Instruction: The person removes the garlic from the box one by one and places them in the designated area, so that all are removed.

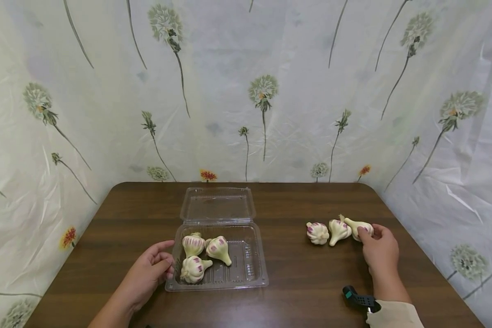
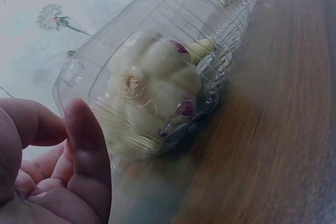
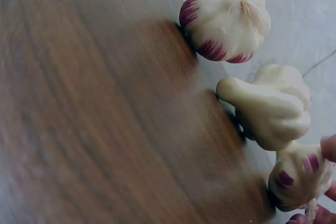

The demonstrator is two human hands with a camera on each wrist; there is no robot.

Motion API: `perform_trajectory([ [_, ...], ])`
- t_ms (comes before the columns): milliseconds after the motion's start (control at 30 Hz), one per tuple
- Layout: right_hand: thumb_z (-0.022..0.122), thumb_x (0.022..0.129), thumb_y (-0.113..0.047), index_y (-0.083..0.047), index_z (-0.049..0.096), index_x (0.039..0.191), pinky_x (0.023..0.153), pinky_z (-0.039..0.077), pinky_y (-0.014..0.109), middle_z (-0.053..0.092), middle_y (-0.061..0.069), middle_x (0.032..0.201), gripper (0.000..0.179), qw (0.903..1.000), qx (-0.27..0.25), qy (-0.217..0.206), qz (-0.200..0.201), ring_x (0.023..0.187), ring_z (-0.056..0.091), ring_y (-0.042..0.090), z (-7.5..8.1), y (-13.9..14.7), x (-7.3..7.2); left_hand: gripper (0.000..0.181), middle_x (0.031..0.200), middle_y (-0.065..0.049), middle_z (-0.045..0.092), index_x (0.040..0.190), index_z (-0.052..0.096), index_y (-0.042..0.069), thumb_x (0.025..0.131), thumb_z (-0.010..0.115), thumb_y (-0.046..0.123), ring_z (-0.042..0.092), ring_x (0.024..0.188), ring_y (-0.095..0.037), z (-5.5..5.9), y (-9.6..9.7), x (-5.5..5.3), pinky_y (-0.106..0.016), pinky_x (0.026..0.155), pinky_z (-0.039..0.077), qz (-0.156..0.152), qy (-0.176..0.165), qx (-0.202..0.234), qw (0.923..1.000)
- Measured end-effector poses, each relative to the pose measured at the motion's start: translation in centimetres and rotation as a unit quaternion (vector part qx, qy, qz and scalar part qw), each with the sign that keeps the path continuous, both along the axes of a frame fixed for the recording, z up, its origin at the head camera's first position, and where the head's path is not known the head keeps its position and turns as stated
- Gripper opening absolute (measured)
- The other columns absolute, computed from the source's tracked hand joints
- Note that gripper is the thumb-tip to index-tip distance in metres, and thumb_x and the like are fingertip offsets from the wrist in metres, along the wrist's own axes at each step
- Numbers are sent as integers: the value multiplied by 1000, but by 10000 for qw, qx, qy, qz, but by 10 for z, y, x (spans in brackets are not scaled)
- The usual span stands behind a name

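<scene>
A clear plastic clamshell container (image 1: 256,273) lies with its lid (image 1: 218,205) folded back on the table. Inside its left part are three garlic bulbs, including one at the front (image 1: 193,269). My left hand (image 1: 149,271) is at the container's left side, thumb and forefinger pinching the rim (image 2: 59,90). To the right, three more garlic bulbs sit in a row: a left one (image 1: 317,233), a middle one (image 1: 339,231) and a right one (image 1: 358,228). My right hand (image 1: 380,249) holds the right bulb between thumb and fingers; in the right wrist view only fingertips (image 3: 329,148) show on it.
The brown wooden table (image 1: 291,291) ends at a floral curtain (image 1: 229,91) behind and at both sides. A dark strap device (image 1: 357,298) is on the right wrist, by a light sleeve (image 1: 395,314).
</scene>
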State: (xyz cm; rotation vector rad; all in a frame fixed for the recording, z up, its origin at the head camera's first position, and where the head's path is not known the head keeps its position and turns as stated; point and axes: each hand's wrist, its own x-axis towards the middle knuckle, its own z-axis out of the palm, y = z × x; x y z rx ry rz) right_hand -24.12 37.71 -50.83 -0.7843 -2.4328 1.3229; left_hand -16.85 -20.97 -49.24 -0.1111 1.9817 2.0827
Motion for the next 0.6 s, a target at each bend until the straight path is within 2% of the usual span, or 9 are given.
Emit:
perform_trajectory([
  [267, 57, 103, -54, 0, 39, 158, 93, 47, 44, 48, 27, 151, 80, 9999, -49, 49, 79, 134, 47, 39, -1, -1, 0, 50, 102, -5, 58, 155, 37, 5, 107, 49, -1, 58, 85, -15, -1, 1, -1, -25, 73, 58, 71, -34, -15, 10000],
  [467, 57, 103, -53, -1, 39, 159, 95, 46, 43, 47, 25, 154, 78, 9999, -106, 55, 62, 135, 46, 37, -1, -1, 0, 49, 103, -5, 58, 155, 38, 5, 107, 50, 0, 58, 86, -16, -1, 1, -2, -26, 73, 58, 82, -21, -41, 10000],
  [600, 57, 103, -52, -1, 38, 159, 99, 46, 47, 44, 26, 157, 77, 9999, -125, 43, 70, 137, 45, 38, 0, -1, 1, 50, 103, -6, 58, 155, 38, 5, 107, 50, 0, 58, 85, -16, -1, 1, -1, -26, 73, 58, 78, -18, -51, 10000],
])
